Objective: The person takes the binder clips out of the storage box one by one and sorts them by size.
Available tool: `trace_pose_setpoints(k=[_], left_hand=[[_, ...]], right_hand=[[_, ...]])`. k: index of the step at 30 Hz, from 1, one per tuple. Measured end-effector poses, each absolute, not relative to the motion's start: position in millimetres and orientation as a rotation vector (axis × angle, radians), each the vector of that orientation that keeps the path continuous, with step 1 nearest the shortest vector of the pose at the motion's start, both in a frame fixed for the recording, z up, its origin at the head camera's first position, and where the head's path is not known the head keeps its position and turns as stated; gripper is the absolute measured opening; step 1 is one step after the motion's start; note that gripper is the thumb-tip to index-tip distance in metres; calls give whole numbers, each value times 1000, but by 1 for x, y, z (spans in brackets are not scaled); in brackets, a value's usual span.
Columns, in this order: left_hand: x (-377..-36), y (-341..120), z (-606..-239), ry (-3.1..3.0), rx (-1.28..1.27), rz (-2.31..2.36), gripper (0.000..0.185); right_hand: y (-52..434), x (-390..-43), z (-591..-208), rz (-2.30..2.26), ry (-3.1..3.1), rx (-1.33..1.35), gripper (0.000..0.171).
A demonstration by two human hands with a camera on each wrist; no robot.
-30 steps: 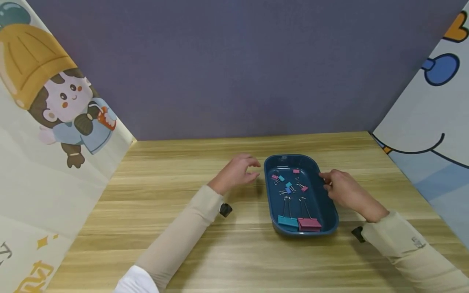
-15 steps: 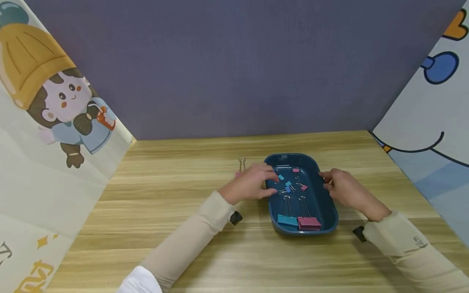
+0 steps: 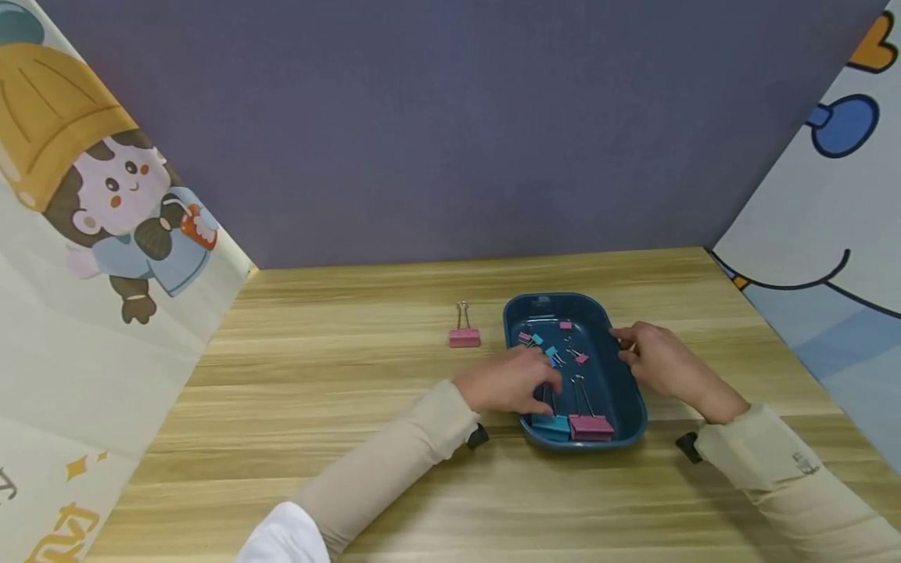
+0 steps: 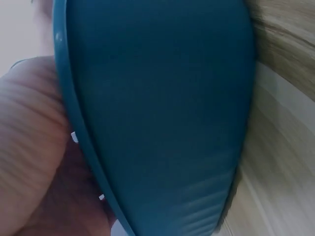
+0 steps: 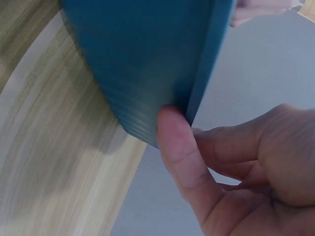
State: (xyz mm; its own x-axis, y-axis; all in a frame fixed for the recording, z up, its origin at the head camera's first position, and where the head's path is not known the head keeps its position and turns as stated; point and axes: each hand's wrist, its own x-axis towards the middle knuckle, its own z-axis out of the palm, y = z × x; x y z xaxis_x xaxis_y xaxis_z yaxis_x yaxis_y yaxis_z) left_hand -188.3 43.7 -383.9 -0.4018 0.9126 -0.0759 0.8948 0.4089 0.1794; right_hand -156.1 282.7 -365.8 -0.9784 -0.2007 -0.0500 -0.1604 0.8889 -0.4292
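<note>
A dark blue oval tray [image 3: 614, 395] holds several binder clips. My right hand [image 3: 658, 363] pinches its right rim, the thumb [image 5: 177, 140] against the outer wall in the right wrist view. My left hand [image 3: 512, 381] reaches over the left rim, thumb and fingers apart and bent down at the wire handles of a large teal binder clip [image 3: 551, 426]. Beside that lies a large pink binder clip [image 3: 591, 428]. In the left wrist view the tray wall [image 4: 157, 108] hides the left fingertips. A medium pink binder clip [image 3: 464, 338] lies on the table left of the tray.
Small pink, teal and blue binder clips, among them a pink one [image 3: 566, 325], lie scattered in the tray's far half. A grey-purple panel [image 3: 450, 141] closes off the back of the wooden table [image 3: 317, 375]. Cartoon-printed panels flank both sides.
My left hand has moved right and nearer, from beside the tray to over the teal clip, uncovering the pink clip on the table. My right hand stays on the rim.
</note>
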Motion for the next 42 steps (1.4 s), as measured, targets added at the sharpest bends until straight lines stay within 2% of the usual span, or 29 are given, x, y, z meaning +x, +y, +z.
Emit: trace_pose_setpoints(k=[15,26,42], left_hand=[[-179,79,-387,2408,1611,138,30],[-170,99,-392,2351,1536,160,8],[-178,97,-390,2356,1388,271,15]], right_hand=[[283,-156,-364,-677,2946,-285,38],[283,-156,-365,-669,2946,-293,38],[282,-156,-365,-651,2955,-260,39]])
